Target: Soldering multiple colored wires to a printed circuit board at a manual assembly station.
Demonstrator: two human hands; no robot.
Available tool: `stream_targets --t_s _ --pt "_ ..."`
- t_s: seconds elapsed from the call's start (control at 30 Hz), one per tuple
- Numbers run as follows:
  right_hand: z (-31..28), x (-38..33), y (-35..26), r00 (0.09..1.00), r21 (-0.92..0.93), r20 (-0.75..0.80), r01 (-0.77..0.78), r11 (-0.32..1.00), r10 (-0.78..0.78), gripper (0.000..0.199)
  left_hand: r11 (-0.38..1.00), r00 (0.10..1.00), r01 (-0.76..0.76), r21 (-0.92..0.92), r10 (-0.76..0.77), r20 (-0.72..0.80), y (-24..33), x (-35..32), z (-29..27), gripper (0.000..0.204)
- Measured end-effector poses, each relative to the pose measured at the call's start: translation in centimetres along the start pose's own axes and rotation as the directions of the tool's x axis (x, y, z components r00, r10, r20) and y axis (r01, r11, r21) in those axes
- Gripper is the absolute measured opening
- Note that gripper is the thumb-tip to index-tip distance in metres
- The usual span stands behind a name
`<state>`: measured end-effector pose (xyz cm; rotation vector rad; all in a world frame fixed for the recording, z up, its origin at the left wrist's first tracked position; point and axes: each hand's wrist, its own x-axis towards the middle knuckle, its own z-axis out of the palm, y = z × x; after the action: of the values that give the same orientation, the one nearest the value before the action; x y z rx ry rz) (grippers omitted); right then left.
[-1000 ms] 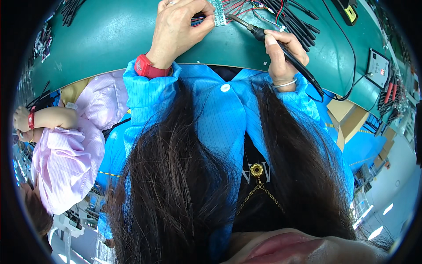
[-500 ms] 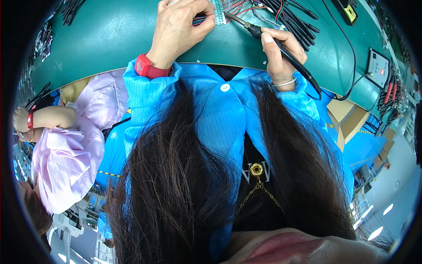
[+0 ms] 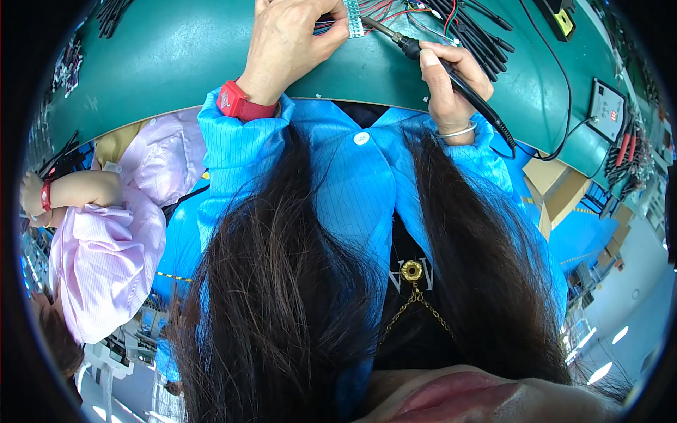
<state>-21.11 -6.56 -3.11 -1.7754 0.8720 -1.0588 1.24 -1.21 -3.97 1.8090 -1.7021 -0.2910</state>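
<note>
A: Circuit strip [image 3: 355, 17], the small pale green one, sits pinched at the fingertips of the left hand [image 3: 293, 39], just past the thumb, at the far edge of the green tabletop [image 3: 162, 63]. Its long axis runs away from the person, nearly upright in the picture.

B: And the right hand [image 3: 451, 77]?

A: Curled tight round the black grip of a soldering iron [image 3: 423, 53], pen fashion. The iron slants up and to the left from that hand, its tip touching or just short of the strip's right edge; I can't tell which, the view is cramped there. So the strip lies up and left of the right hand, and the left hand is the nearer, being on it.

B: What lies around?

A: Red and black wires [image 3: 395, 8] fan out just beyond the strip, black probes [image 3: 479, 32] lie above the right hand, and a grey control box [image 3: 606, 109] sits well off to its right.

B: Any change from the earlier frames?

A: Hardly. Both hands keep their grips; the iron's tip seems to hold at the same spot.
</note>
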Motion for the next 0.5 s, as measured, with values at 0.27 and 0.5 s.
stream_targets --t_s 0.27,0.5 --pt "-0.17 -0.09 0.12 1.0 0.002 -0.003 0.007 1.0 -0.007 0.011 0.999 1.0 0.02 -0.03 -0.02 0.001 0.6 0.04 0.17 0.007" --pt "-0.42 -0.22 0.22 1.0 0.014 -0.027 0.016 1.0 -0.015 0.012 0.992 0.999 0.039 -0.122 -0.035 0.033 0.24 -0.22 -0.14 0.007"
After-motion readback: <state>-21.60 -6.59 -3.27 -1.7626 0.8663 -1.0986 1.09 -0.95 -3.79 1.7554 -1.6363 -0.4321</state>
